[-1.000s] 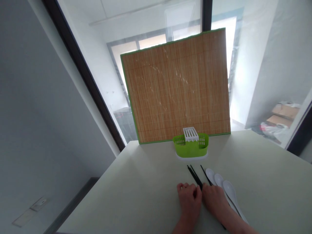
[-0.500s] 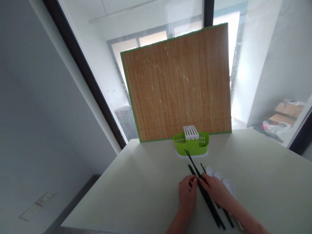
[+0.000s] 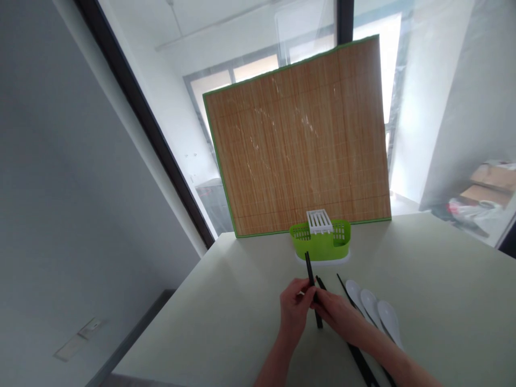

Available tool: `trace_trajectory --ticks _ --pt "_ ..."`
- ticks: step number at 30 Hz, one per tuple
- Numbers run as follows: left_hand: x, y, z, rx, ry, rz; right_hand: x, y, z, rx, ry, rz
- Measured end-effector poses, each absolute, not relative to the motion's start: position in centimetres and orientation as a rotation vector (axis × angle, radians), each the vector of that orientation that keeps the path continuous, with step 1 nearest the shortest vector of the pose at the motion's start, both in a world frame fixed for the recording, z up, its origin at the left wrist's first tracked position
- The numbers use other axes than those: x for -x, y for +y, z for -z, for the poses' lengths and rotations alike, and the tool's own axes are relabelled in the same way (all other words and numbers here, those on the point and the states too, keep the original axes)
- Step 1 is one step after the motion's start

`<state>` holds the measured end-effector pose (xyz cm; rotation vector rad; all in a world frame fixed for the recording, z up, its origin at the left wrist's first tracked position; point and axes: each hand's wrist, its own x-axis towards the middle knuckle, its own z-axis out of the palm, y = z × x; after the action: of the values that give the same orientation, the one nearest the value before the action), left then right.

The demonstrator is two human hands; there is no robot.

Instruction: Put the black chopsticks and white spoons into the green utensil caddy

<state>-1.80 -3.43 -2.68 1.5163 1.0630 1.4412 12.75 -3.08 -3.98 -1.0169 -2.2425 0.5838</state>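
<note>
Both hands meet around a pair of black chopsticks [image 3: 309,269] just in front of the green basket. My left hand [image 3: 295,305] pinches them from the left side. Fingers of my right hand [image 3: 336,314] close on the same pair from the right. More black chopsticks [image 3: 360,363] lie on the table, partly under my right hand and forearm. Three white spoons [image 3: 387,317] rest side by side to the right, with a thin black chopstick [image 3: 344,287] beside them.
The green basket [image 3: 320,250] with a white slatted rack [image 3: 320,221] stands at the table's back. A bamboo mat [image 3: 298,145] leans upright behind it, against the glass. The pale table [image 3: 226,312] borders a grey wall at left.
Both hands have moved left with a pair of chopsticks, now apart from those lying on the table and turned more upright. The view has shifted slightly.
</note>
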Motion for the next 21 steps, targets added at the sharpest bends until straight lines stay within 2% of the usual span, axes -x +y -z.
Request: trace_trajectory --ticks 6,13,17,21 --pt "2.2 -3.5 2.9 -1.522 1.085 -1.419 -12.7 -2.9 5.2 1.038 -2.285 -0.611" --pt "2.1 -3.2 1.0 -1.544 1.096 -1.367 -13.1 -2.9 4.9 0.995 -2.307 -0.607" --pt "3.0 -2.3 -1.5 -1.677 1.132 -1.343 -14.4 -2.5 3.5 0.966 -2.290 -0.630" --pt "4.6 0.7 -6.2 -1.756 1.224 -1.562 -17.5 -1.2 2.6 1.018 -2.022 -0.615"
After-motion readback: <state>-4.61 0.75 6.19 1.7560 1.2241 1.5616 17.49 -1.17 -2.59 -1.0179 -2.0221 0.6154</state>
